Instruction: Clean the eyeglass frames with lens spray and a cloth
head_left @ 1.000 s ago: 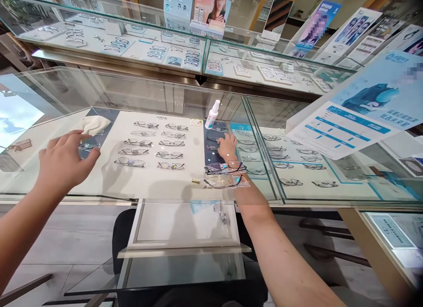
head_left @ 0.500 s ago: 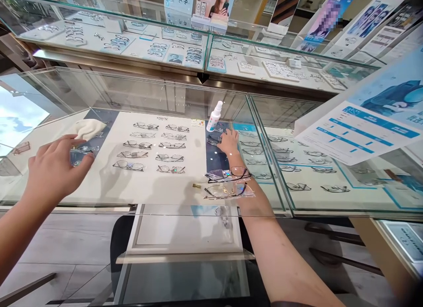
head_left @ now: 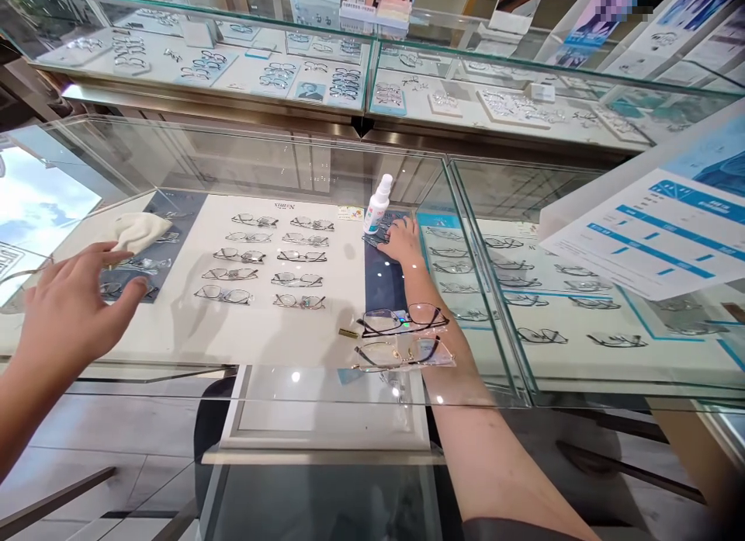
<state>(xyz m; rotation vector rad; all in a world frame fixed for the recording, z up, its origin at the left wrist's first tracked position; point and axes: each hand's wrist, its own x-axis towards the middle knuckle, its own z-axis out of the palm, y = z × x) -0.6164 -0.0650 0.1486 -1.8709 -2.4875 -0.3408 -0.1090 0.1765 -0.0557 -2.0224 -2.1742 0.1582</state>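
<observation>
My left hand (head_left: 75,312) is at the left, over the glass top of the case, thumb apart from the fingers. Its fingertips come close to a crumpled cream cloth (head_left: 140,230); whether they touch it I cannot tell. My right hand (head_left: 403,242) is seen through the glass, inside the case over a dark display strip (head_left: 384,285). Its thumb and fingers are around a pair of dark eyeglasses (head_left: 377,238), partly hidden by the hand. A white spray bottle (head_left: 378,205) stands just beyond that hand. Black-rimmed eyeglasses (head_left: 401,321) and gold-rimmed eyeglasses (head_left: 401,355) lie over my right forearm, on the glass.
Rows of eyeglasses (head_left: 299,279) lie on the white board inside the case. A glass divider (head_left: 489,277) runs to the right of my right arm. A printed sign (head_left: 652,238) stands at the right. Another glass case (head_left: 233,79) lies beyond. A white drawer (head_left: 326,409) is below.
My left hand has moved left and slightly down, away from the eyeglasses beside the cloth. My right hand has shifted a little on the dark strip. The camera view has tilted slightly.
</observation>
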